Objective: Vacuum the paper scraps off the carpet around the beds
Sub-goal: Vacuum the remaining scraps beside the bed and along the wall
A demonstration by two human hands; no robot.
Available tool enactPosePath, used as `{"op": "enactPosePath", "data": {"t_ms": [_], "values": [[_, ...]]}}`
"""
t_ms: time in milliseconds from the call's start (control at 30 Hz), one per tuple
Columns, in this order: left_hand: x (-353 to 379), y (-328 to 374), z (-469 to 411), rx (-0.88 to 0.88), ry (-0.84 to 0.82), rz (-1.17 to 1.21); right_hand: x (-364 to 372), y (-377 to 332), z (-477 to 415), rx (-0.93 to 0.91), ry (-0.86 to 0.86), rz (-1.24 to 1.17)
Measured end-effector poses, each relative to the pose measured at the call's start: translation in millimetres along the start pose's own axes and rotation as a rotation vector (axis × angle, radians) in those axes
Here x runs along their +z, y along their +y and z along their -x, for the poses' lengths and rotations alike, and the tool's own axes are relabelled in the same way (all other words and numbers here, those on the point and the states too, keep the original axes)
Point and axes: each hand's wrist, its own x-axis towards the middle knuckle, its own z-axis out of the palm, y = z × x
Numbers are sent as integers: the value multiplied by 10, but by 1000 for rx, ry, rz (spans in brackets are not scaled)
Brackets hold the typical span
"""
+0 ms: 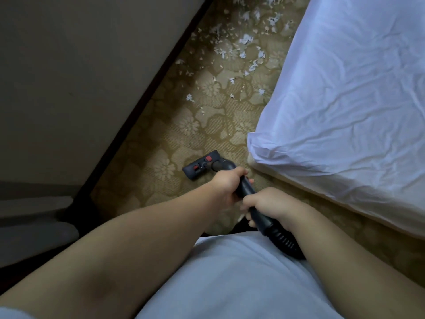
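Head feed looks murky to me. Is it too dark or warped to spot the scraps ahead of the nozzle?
Head view: dim overall, the wall in deep shadow; the bed is brightest, its creases readable; white scraps stand out on the carpet beyond the nozzle, softer toward the top edge; the wide lens slants wall and bed lines; slight blur at the right hand.

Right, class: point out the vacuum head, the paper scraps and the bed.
vacuum head (202, 163), head view, on its top between the red clips
paper scraps (245, 39), head view, on a white clump
bed (356, 100), head view, on the wrinkled sheet
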Motion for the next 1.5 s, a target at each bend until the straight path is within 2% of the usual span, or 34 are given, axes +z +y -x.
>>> {"op": "enactPosePath", "data": {"t_ms": [200, 500, 733, 933, 1133, 1267, 1400, 1500], "values": [[346, 652, -366, 52, -22, -112, -326, -550, -289, -6, 65, -64], [934, 1894, -820, 59, -11, -71, -1057, -1790, -722, -22, 54, -36], [745, 2969, -921, 72, 58, -101, -1051, -2826, -932, -65, 0, -28], [340, 4089, -1215, 105, 132, -312, -685, -3841, -1332, -43, 20, -205], [-65, 5283, -1533, 50, 121, -527, -221, -4938, -1696, -11, 92, -353], [-77, 6016, -1683, 112, 128, -675, -119, -5617, -1802, -23, 82, -466], [43, 6738, -1787, 211, 80, -849, -133, -6290, -1944, -79, 80, -692], [163, 7143, -1755, 212, 33, -927, -114, -6620, -2005, -122, 89, -845]]}}
